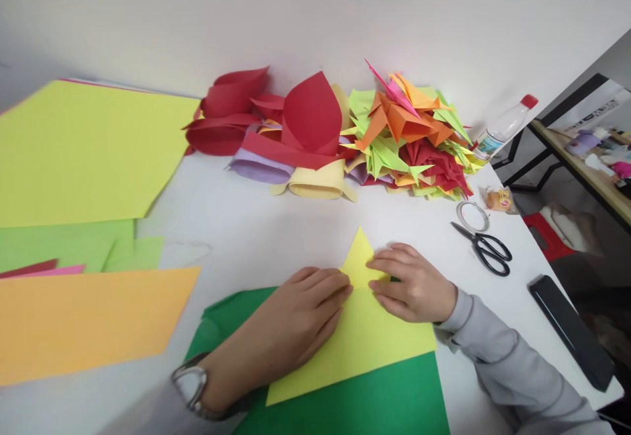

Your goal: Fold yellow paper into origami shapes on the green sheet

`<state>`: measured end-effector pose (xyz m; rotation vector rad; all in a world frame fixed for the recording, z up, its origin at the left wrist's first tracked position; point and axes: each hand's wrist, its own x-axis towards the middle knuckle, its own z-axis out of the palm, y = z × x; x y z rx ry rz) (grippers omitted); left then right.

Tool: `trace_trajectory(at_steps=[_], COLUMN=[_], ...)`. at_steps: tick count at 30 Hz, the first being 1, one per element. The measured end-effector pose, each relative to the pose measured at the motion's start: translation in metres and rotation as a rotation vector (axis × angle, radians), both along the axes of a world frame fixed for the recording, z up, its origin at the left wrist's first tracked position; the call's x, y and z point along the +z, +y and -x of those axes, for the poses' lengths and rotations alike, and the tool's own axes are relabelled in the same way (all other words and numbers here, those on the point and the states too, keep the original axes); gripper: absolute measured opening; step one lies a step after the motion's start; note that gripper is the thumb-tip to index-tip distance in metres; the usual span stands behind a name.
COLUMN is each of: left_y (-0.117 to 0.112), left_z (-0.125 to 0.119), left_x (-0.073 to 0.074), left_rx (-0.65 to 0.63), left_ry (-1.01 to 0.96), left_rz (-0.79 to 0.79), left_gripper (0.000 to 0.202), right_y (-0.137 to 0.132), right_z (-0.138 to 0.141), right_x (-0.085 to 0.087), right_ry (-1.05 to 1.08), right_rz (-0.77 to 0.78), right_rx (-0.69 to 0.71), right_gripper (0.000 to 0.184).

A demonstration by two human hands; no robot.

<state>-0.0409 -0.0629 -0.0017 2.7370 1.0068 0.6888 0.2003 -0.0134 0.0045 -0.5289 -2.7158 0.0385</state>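
A sheet of yellow paper (355, 336), folded to a point at its far end, lies over a sheet of green paper (394, 399). My left hand (300, 320), with a watch at the wrist, has its fingers together on the left edge of the yellow paper, just below the point. From the other side, my right hand (411, 284) grips the right edge of the same sheet with bent fingers. A horizontal crease runs between the two hands. The thumbs are partly hidden, as is the paper under the fingers.
Large yellow-green sheets (93, 152) and an orange sheet (93, 323) lie at left. Red paper shapes (313, 113) and a pile of folded papers (404, 126) line the wall. Right are scissors (486, 248), a tape roll (472, 216), a bottle (503, 126) and a black case (569, 330).
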Motion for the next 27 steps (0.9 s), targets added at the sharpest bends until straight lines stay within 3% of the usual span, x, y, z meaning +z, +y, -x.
trace_trajectory(at_steps=[10, 15, 22, 27], left_y=[0.000, 0.001, 0.006, 0.008], left_z=[-0.005, 0.001, 0.017, 0.021], left_x=[-0.006, -0.002, 0.011, 0.012], left_rx=[0.029, 0.036, -0.026, -0.038], left_ry=[0.115, 0.110, -0.002, -0.037], left_rz=[-0.064, -0.044, 0.066, 0.098], left_gripper=[0.023, 0.024, 0.027, 0.027], right_y=[0.001, 0.004, 0.012, 0.017], right_z=[0.006, 0.005, -0.006, -0.012], right_x=[-0.003, -0.002, -0.002, -0.003], right_ry=[0.049, 0.108, 0.145, 0.161], right_rz=[0.024, 0.053, 0.217, 0.336], right_rx=[-0.002, 0.006, 0.073, 0.098], right_gripper=[0.019, 0.022, 0.022, 0.024])
